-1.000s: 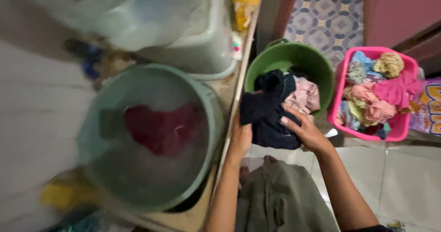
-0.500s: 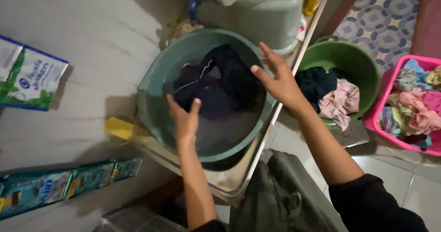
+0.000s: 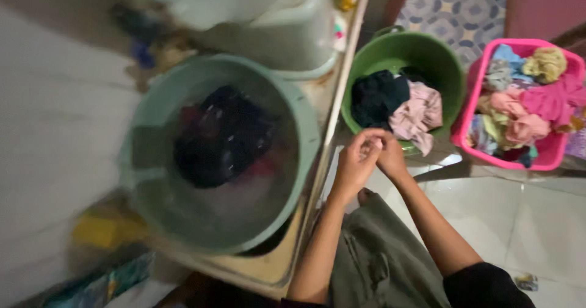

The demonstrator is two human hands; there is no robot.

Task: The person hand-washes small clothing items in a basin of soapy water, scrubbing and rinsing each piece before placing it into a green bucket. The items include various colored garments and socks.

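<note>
Dark clothing (image 3: pixel 223 134) now lies soaking in my pale green wash basin (image 3: pixel 305 131) on the counter, over a reddish piece; half a second ago my hands hovered above that water, and now both have pulled back off the counter's edge. My left hand (image 3: pixel 354 164) and right hand (image 3: pixel 389 156) are pressed together, fingers curled, holding nothing I can see. Just beyond them, the green bucket (image 3: pixel 439 57) on the floor keeps a dark garment (image 3: pixel 375 97) and a pink one (image 3: pixel 418 112). Beside it, the pink basket (image 3: pixel 467 109) is heaped with mixed coloured laundry.
</note>
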